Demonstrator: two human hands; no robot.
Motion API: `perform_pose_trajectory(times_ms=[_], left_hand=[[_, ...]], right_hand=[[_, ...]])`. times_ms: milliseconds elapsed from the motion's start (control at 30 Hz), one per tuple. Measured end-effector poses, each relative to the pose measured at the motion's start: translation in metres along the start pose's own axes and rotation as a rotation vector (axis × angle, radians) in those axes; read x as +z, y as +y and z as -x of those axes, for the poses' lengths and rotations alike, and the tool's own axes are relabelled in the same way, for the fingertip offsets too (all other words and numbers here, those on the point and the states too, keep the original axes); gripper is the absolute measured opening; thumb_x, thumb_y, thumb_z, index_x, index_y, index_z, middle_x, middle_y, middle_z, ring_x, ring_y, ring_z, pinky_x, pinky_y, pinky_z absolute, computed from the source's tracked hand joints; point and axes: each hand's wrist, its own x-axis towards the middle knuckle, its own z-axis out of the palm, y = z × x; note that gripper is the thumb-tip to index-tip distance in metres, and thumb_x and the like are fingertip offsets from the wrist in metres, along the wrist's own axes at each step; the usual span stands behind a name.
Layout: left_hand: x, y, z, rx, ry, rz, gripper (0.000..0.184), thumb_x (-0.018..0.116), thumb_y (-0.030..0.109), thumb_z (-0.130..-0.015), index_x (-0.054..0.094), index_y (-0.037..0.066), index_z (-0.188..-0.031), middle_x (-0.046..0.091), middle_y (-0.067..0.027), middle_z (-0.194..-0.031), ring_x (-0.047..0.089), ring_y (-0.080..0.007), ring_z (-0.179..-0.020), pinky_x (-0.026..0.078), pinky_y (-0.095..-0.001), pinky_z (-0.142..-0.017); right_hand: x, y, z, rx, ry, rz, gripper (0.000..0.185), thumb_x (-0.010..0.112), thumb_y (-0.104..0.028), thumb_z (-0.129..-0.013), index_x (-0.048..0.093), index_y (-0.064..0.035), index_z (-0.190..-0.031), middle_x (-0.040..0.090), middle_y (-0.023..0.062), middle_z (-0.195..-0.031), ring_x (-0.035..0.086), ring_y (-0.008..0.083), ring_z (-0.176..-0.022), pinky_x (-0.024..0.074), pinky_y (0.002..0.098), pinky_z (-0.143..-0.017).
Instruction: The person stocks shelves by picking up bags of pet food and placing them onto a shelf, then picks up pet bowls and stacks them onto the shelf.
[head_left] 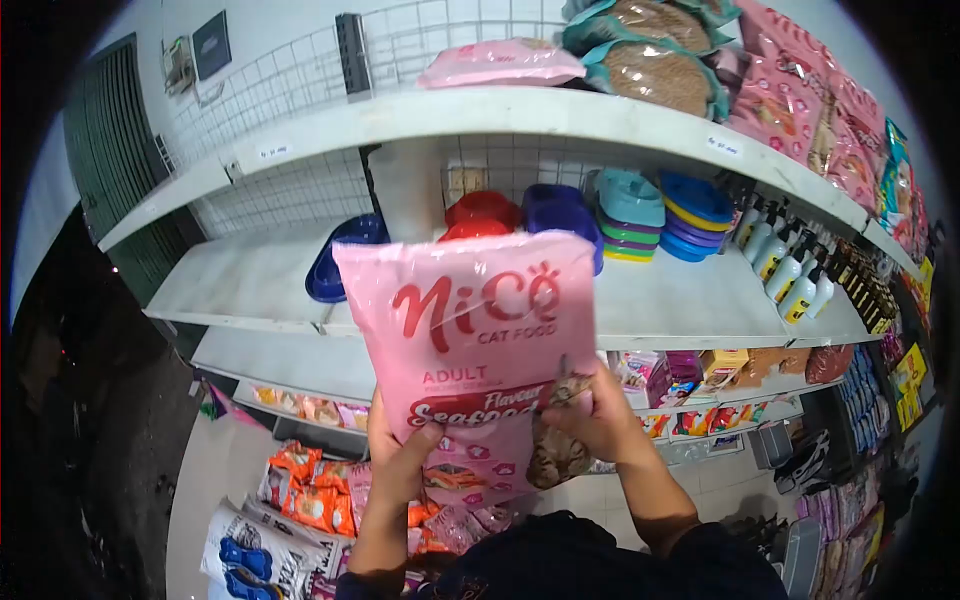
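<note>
Cat food bag (470, 350) is held in the middle of the view, almost upright. Its side is pinched by the left hand (393, 460) near eight o'clock and by the right hand (603, 420) near four o'clock. Both hands are partly curled, with thumbs in front; the fingers behind cannot be seen well. The soft bag is best held low and evenly, so its food does not slump. Bumps should be avoided with the blue bowl (320, 270) at ten o'clock and the white shelf (235, 275) behind.
</note>
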Motion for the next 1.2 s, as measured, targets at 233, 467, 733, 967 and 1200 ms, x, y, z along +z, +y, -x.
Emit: perform_pose_trajectory(times_ms=[233, 467, 733, 967, 1200], left_hand=[[0.05, 0.086, -0.089, 0.391, -0.094, -0.15, 0.052, 0.067, 0.02, -0.087, 0.046, -0.002, -0.129, 0.058, -0.0083, -0.118, 0.055, -0.0156, -0.106, 0.043, -0.0303, -0.093], [0.103, 0.185, -0.247, 1.055, -0.211, -0.203, 0.036, 0.062, 0.021, -0.092, 0.057, -0.001, -0.12, 0.065, -0.0092, -0.109, 0.059, -0.016, -0.098, 0.046, -0.0292, -0.088], [0.124, 0.194, -0.412, 0.996, 0.144, -0.623, 0.046, 0.055, 0.042, -0.094, 0.064, -0.003, -0.104, 0.069, -0.0166, -0.091, 0.067, -0.027, -0.08, 0.051, -0.039, -0.075], [0.104, 0.121, -0.476, -0.154, -0.319, -1.066, 0.088, 0.042, 0.077, -0.083, 0.061, -0.005, -0.113, 0.064, -0.0263, -0.096, 0.063, -0.0286, -0.085, 0.049, -0.0444, -0.077], [0.09, 0.131, -0.492, -0.115, -0.552, -1.331, 0.074, 0.041, 0.075, -0.085, 0.063, 0.007, -0.069, 0.054, -0.0137, -0.056, 0.051, -0.0207, -0.055, 0.045, -0.0377, -0.064]], right_hand=[[-0.016, -0.099, -0.055, -0.568, 0.311, 0.166, 0.047, 0.073, -0.007, -0.079, 0.054, 0.001, -0.121, 0.061, 0.0086, -0.113, 0.056, 0.0163, -0.105, 0.0433, 0.0313, -0.095], [-0.046, -0.216, -0.172, -1.162, 0.464, 0.499, 0.037, 0.059, -0.004, -0.087, 0.042, -0.0028, -0.12, 0.063, 0.0176, -0.104, 0.063, 0.0273, -0.097, 0.051, 0.037, -0.081], [-0.073, -0.258, -0.282, -0.981, 0.808, 0.998, 0.051, 0.057, -0.002, -0.085, 0.034, 0.0, -0.13, 0.05, 0.0349, -0.12, 0.06, 0.0458, -0.095, 0.0507, 0.0512, -0.078], [-0.092, -0.197, -0.356, -0.296, 0.518, 1.843, 0.037, 0.059, -0.018, -0.086, 0.062, -0.0011, -0.118, 0.066, 0.0144, -0.111, 0.065, 0.0308, -0.1, 0.0493, 0.0411, -0.09], [-0.123, -0.214, -0.376, -0.156, -0.034, 1.973, 0.041, 0.044, -0.028, -0.092, 0.065, -0.0005, -0.113, 0.065, 0.0236, -0.112, 0.064, 0.0364, -0.1, 0.0504, 0.045, -0.086]])
